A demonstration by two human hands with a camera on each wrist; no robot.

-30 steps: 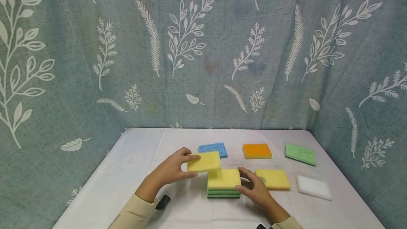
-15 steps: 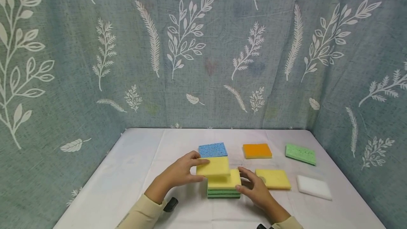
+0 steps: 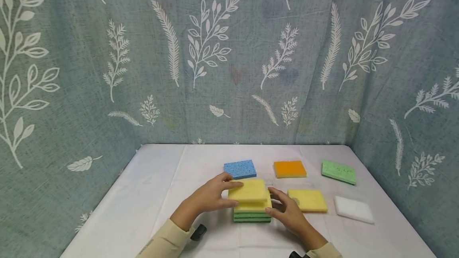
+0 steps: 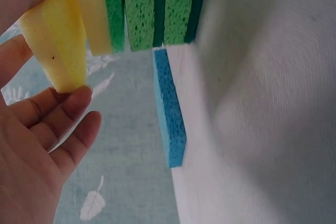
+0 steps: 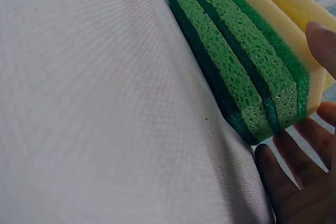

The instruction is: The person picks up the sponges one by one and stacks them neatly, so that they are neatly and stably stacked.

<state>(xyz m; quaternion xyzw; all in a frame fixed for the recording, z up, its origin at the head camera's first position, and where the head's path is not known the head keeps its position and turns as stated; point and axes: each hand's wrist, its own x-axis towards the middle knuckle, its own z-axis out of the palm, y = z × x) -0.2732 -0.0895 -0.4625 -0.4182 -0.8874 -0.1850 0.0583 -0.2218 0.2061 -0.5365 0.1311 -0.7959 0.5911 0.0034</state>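
Observation:
My left hand (image 3: 211, 195) pinches a plain yellow sponge (image 3: 249, 189) by its left end, thumb at the near side and fingers at the far side. The sponge is just above a stack; the left wrist view shows a thin gap at their edges. On top of the stack lies a yellow scouring sponge (image 3: 247, 210) with a green underside (image 5: 257, 40). Below it are two green sponges (image 5: 231, 61) with dark green scouring layers. My right hand (image 3: 289, 215) holds the stack's right end around the yellow scouring sponge, thumb near, fingers far, partly hidden.
Behind the stack lies a blue sponge (image 3: 240, 169). An orange-topped sponge (image 3: 289, 169) and a green sponge (image 3: 338, 171) lie farther right. Nearer are a yellow sponge (image 3: 309, 201) and a white sponge (image 3: 354, 209). Patterned curtains (image 3: 229, 71) surround the white table (image 3: 150, 178).
My left hand has carried the plain yellow sponge rightward and slightly down over the stack, uncovering the blue sponge. My right hand has stayed at the stack's right end.

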